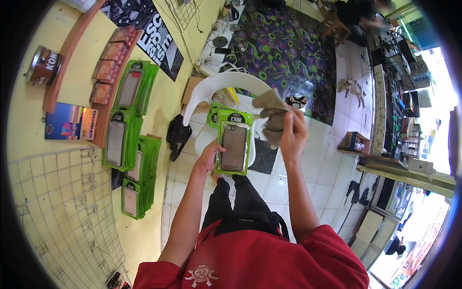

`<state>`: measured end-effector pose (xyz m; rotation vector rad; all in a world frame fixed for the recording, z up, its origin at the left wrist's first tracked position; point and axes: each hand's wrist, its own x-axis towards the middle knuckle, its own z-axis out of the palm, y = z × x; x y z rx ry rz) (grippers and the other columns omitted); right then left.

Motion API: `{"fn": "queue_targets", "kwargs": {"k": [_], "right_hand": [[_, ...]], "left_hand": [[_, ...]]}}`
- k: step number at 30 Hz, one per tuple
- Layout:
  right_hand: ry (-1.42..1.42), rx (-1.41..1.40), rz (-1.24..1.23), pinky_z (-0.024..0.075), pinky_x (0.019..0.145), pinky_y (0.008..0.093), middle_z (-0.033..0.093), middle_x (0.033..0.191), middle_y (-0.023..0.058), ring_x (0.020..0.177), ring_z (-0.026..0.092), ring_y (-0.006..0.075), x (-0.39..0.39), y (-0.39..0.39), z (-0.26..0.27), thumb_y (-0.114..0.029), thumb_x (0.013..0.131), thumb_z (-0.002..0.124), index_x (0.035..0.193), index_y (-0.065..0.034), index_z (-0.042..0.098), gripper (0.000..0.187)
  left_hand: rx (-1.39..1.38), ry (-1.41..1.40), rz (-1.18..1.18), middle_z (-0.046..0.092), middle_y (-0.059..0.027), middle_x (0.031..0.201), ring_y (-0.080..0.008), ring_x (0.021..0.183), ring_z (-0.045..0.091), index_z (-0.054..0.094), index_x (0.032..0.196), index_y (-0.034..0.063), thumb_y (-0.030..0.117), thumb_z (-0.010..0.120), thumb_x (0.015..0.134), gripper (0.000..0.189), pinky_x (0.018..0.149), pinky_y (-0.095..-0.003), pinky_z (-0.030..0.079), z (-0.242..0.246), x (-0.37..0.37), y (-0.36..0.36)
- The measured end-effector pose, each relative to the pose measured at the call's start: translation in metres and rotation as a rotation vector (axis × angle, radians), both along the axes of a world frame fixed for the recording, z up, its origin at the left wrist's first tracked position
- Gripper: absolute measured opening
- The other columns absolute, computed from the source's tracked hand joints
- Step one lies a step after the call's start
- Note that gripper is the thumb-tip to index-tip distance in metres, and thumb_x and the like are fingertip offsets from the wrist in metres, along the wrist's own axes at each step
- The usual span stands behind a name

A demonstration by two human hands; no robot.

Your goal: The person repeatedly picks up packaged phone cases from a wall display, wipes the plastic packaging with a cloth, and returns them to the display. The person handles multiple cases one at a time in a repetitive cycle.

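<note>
My left hand (pixel 209 156) grips a green-edged phone case package (pixel 234 146) by its left side, thumb on the front. Through its clear window shows a smoky grey phone case. In my right hand (pixel 294 133) is a bunched grey-brown cloth (pixel 272 117), raised to the right of the package and apart from it. Beyond the package stands a white plastic chair (pixel 231 80). More green phone case packages (pixel 213 115) lie on its seat, partly hidden behind the one I hold.
Green phone case packages (pixel 121 141) hang in stacks on the left wall, near a wooden shelf (pixel 72 54) and a wire grid (pixel 65 202). A cat (pixel 352 90) lies on the tiles near a patterned floor mat (pixel 281 54). At the far right sits a person (pixel 355 21) beside a cluttered counter (pixel 388 104).
</note>
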<state>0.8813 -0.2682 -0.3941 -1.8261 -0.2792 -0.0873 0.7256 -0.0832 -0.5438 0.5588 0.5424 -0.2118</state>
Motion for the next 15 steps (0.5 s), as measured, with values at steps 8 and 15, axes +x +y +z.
{"fn": "queue_targets", "kwargs": {"k": [8, 15], "right_hand": [[-0.421, -0.745, 0.592, 0.0353, 0.113, 0.0487, 0.041, 0.157, 0.0093, 0.143, 0.036, 0.0379, -0.026, 0.039, -0.001, -0.022, 0.093, 0.066, 0.149, -0.0133, 0.047, 0.06], [-0.428, -0.638, 0.618, 0.0218, 0.122, 0.0518, 0.032, 0.162, 0.0103, 0.15, 0.026, 0.0355, -0.037, 0.064, -0.01, -0.022, 0.097, 0.059, 0.15, -0.0098, 0.043, 0.057]], "left_hand": [[-0.248, -0.05, 0.043, 0.061, -0.0161, 0.133, -0.0283, 0.118, 0.063, 0.044, 0.146, 0.0047, 0.02, 0.058, 0.097, 0.053, 0.103, -0.0428, 0.051, 0.045, 0.014, 0.023], [-0.331, -0.315, 0.35, 0.06, -0.0127, 0.135, -0.0267, 0.119, 0.063, 0.048, 0.145, 0.0077, 0.042, 0.043, 0.107, 0.052, 0.102, -0.0414, 0.051, 0.086, 0.037, 0.002]]}}
